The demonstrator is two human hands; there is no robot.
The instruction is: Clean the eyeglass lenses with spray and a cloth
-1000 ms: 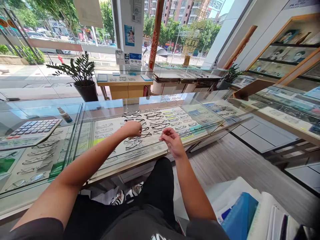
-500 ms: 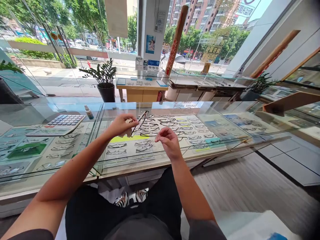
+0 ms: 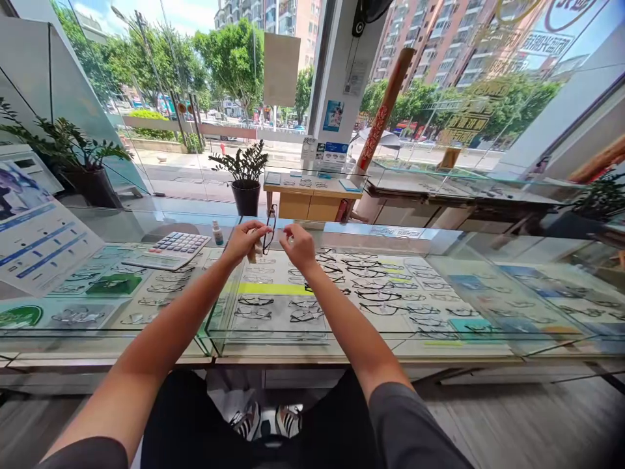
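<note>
Left hand point(image 3: 243, 242) pinches a pair of glasses point(image 3: 270, 231) between thumb and fingers: thin dark rim, smooth, slim, stood on edge so the lens outline reads as a narrow upright oval. A soft, crumpled beige cloth point(image 3: 253, 249) is bunched in the same hand, under the fingers. Right hand point(image 3: 299, 246) is just beside the glasses, fingers curled in to a loose fist; cannot tell whether it grips anything or touches the frame. Glasses are up off the counter point(image 3: 293, 359), in mid-air, seen against its back edge, left of the middle.

Counter: clear flat glass top, sharp straight edges, pale trim along the front edge. Under the glass, rows of eyeglass frames point(image 3: 381, 286), mostly thin, dark, wiry, on a white base; flat yellow strip point(image 3: 273, 288) across it, teal card point(image 3: 471, 327) by the front edge, right of the middle. Green card point(image 3: 114, 284) under the left part.

On top, toward the back edge, left of the hands: white slab calculator point(image 3: 173, 249) with small blocky keys, then a small cylindrical bottle point(image 3: 217, 234), pale top, bluish lower part. Glossy printed board point(image 3: 46, 228), white and blue, leans near the back left corner. Beyond the back edge: leafy plant point(image 3: 243, 168) in a smooth dark tapered pot point(image 3: 245, 198).
</note>
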